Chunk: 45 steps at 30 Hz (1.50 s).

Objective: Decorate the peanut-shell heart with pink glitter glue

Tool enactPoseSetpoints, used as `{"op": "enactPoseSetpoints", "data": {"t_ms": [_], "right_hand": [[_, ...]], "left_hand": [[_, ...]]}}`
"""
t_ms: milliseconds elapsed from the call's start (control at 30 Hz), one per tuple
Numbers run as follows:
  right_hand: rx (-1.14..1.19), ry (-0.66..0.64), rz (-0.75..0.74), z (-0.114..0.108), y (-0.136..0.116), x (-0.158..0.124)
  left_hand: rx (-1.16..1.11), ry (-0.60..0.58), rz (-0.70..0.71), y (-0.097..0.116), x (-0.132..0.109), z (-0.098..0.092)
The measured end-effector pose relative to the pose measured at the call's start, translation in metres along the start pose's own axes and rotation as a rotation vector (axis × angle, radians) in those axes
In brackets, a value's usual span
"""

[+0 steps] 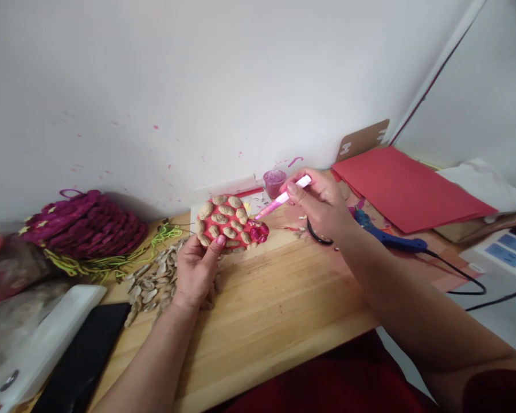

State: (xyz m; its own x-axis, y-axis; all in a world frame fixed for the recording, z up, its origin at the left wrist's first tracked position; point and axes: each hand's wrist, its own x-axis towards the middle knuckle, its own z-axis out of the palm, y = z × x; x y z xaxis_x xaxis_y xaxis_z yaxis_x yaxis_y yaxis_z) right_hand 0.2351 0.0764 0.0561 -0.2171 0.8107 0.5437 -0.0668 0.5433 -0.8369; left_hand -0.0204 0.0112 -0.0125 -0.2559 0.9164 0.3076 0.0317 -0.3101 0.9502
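My left hand grips the lower edge of a red heart-shaped card covered with glued peanut shells, holding it up over the wooden table. A few shells at its right end are painted glittery pink. My right hand pinches a thin pink-and-white brush, its tip touching the card's right part. A small jar of pink glitter paint stands just behind, by the wall.
A pile of loose peanut shells lies under my left hand. A magenta shell craft piece with green string sits at left. A blue glue gun with cord, red paper sheets and a white device lie right.
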Motion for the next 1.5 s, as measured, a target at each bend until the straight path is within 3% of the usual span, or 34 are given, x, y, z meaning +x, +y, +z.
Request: {"op": "enactPoseSetpoints", "data": {"t_ms": [667,1500], "right_hand": [[0.070,0.011,0.009,0.003,-0.003,-0.001],[0.078,0.036,-0.009,0.005,-0.008,-0.002]], "left_hand": [[0.000,0.006,0.072,-0.009,0.002,-0.003],[-0.057,0.015,0.049,-0.013,0.005,-0.005]]}}
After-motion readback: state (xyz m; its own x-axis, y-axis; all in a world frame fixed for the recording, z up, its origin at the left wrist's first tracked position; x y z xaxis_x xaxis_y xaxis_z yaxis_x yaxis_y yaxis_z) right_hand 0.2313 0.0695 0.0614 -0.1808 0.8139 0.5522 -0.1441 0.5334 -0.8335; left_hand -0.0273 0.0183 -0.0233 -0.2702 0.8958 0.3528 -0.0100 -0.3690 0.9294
